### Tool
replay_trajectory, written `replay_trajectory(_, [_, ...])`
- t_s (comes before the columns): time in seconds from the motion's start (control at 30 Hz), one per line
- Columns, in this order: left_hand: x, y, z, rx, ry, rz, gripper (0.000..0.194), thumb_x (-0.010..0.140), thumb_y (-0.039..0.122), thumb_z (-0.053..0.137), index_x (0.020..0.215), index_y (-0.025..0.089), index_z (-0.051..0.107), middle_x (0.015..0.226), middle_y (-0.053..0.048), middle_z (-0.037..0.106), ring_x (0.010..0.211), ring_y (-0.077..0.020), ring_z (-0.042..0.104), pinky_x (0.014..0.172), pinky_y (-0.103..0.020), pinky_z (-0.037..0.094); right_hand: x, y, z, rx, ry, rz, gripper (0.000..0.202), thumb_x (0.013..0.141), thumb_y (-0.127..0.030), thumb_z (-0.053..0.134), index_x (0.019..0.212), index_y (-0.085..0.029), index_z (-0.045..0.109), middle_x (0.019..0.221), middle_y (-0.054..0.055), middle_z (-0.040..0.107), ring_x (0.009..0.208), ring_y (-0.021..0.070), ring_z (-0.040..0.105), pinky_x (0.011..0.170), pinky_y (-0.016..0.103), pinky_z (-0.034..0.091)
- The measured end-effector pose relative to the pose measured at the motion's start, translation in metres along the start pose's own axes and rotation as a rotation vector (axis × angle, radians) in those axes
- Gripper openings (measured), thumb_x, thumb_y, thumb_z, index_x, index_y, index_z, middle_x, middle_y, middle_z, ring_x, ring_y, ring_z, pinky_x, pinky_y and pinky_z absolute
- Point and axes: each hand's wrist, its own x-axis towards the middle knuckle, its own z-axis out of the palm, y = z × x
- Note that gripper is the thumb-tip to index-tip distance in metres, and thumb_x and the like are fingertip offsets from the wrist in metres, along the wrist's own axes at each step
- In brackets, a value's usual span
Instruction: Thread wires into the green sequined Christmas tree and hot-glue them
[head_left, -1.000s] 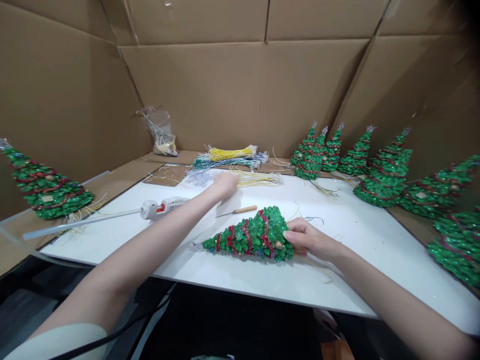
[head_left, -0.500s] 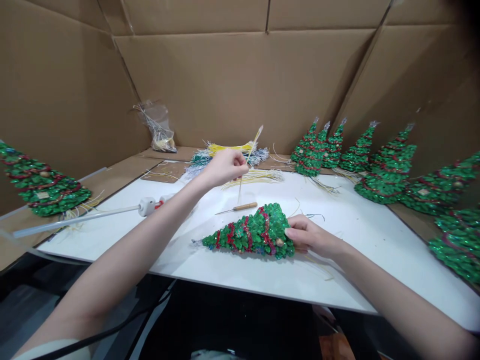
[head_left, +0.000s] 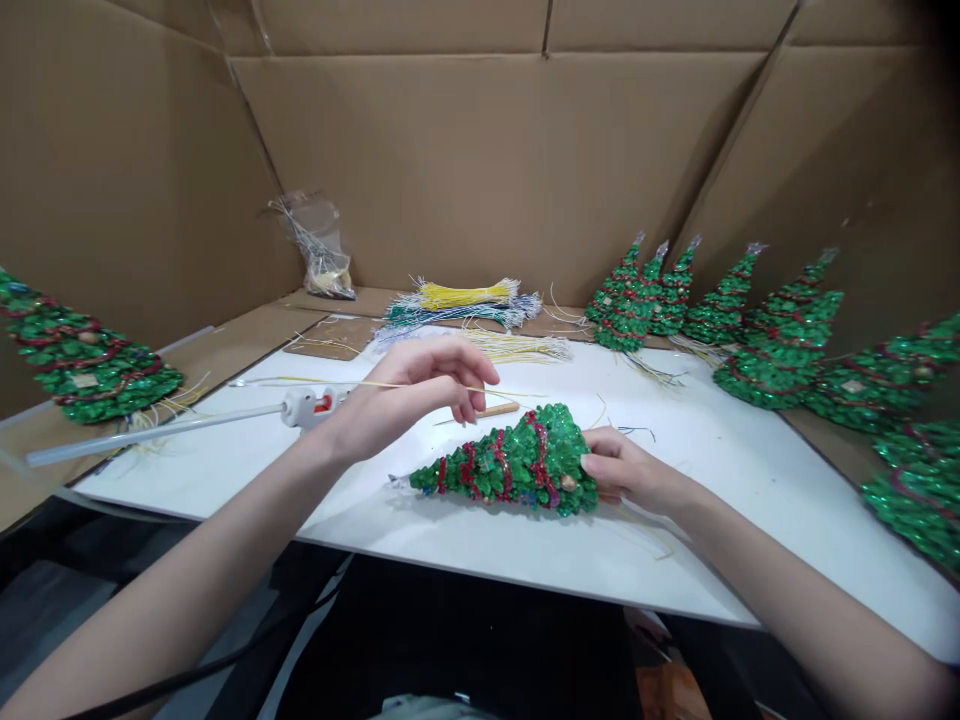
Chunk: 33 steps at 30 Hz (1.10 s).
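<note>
A small green Christmas tree (head_left: 487,470) with red garland and glitter lies on its side on the white board, its clear tip pointing left. My right hand (head_left: 630,470) is closed around its base, where loose wires trail beneath. Above the tree, my left hand (head_left: 420,390) has its fingers loosely bent around a thin yellow wire (head_left: 315,381), which runs level across the hand and has a pale tip at its left end. Just behind the left fingertips lies a wooden-handled awl (head_left: 501,409), partly hidden by them.
At left, a white glue gun (head_left: 301,407) carries a long glue stick (head_left: 165,436). Bundled wires (head_left: 465,294) and a plastic bag (head_left: 319,235) sit at the back. Several finished-looking trees (head_left: 780,350) stand on the right, another tree (head_left: 90,365) on the left. Cardboard walls (head_left: 405,160) enclose the board.
My left hand has moved left and down, turning the yellow wire from nearly upright to level, its pale tip now at left. My right hand stays on the tree's base.
</note>
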Motion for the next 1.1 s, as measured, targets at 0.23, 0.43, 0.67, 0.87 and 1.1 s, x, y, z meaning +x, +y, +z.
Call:
replay_trajectory(0.23, [-0.022,-0.001,-0.005,0.101,0.132,-0.009,0.017,0.085,0.028,0.07,0.073,0.018,0.065,0.066,0.001,0.061,0.06,-0.0089,0.054,0.053,-0.02,0.044,0.0,0.002,0.0,0.018,-0.006,-0.005,0.034,0.087,-0.046,0.064,0.082,-0.013,0.067,0.061,-0.004,0.047,0.043,0.0028,0.03,0.039,0.019,0.02])
replay_trajectory(0.43, [-0.036,-0.004,0.006,0.086,0.003,-0.036,0.034,0.101,0.032,0.043,0.088,0.019,0.072,0.076,-0.002,0.068,0.069,-0.0115,0.062,0.064,-0.022,0.052,-0.001,0.002,-0.001,0.007,-0.018,-0.002,0.035,0.089,-0.046,0.062,0.082,-0.012,0.069,0.057,-0.005,0.045,0.042,0.0031,0.028,0.039,0.02,0.02])
replay_trajectory(0.67, [-0.038,-0.003,0.018,0.136,-0.023,-0.126,0.007,0.081,0.024,0.073,0.081,0.018,0.07,0.081,0.0,0.071,0.075,-0.0103,0.064,0.067,-0.018,0.05,-0.003,0.0,0.001,0.005,-0.043,0.037,0.037,0.088,-0.048,0.062,0.083,-0.012,0.068,0.056,-0.005,0.043,0.042,0.0036,0.029,0.039,0.019,0.022])
replay_trajectory(0.87, [-0.04,-0.012,0.028,0.14,-0.006,-0.151,0.018,0.081,0.026,0.072,0.072,0.016,0.06,0.076,0.0,0.067,0.07,-0.0107,0.059,0.065,-0.022,0.047,-0.003,-0.002,0.003,0.004,-0.05,0.038,0.038,0.089,-0.048,0.061,0.085,-0.012,0.069,0.055,-0.006,0.041,0.043,0.0037,0.029,0.039,0.018,0.021])
replay_trajectory(1.1, [-0.036,-0.015,0.035,0.264,0.032,-0.085,0.014,0.082,0.02,0.068,0.073,0.015,0.059,0.071,0.001,0.065,0.065,-0.0099,0.059,0.062,-0.021,0.048,-0.002,-0.003,0.002,0.002,-0.05,0.039,0.037,0.09,-0.047,0.061,0.083,-0.011,0.068,0.056,-0.005,0.042,0.043,0.0036,0.03,0.039,0.019,0.021])
